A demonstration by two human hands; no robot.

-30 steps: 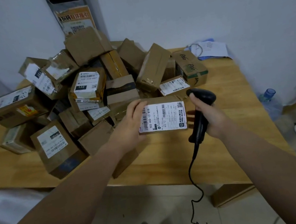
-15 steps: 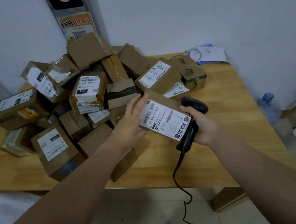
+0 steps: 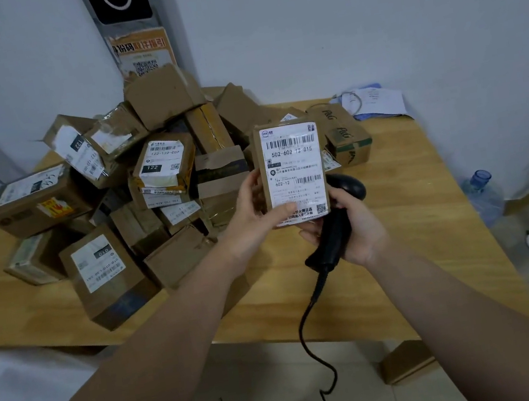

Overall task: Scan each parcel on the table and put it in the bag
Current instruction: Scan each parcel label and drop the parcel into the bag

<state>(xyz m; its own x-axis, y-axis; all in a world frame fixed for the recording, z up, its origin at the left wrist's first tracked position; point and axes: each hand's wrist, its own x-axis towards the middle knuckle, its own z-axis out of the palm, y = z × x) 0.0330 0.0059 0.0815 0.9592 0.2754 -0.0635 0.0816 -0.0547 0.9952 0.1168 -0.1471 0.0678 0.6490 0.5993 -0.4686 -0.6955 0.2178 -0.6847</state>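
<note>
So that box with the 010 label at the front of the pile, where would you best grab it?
Probably its near end, coming from the front edge of the table. The 010 box lies label up with nothing on top; other boxes crowd its left and right sides, but the near end is free. A grip with fingers over the label and thumb under that end looks easiest.

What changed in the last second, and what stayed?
The left hand turned the parcel from sideways to upright, label toward the camera. The right hand, gripping the scanner, moved in against the parcel's lower edge. Both grips and the pile of boxes look unchanged.
</note>
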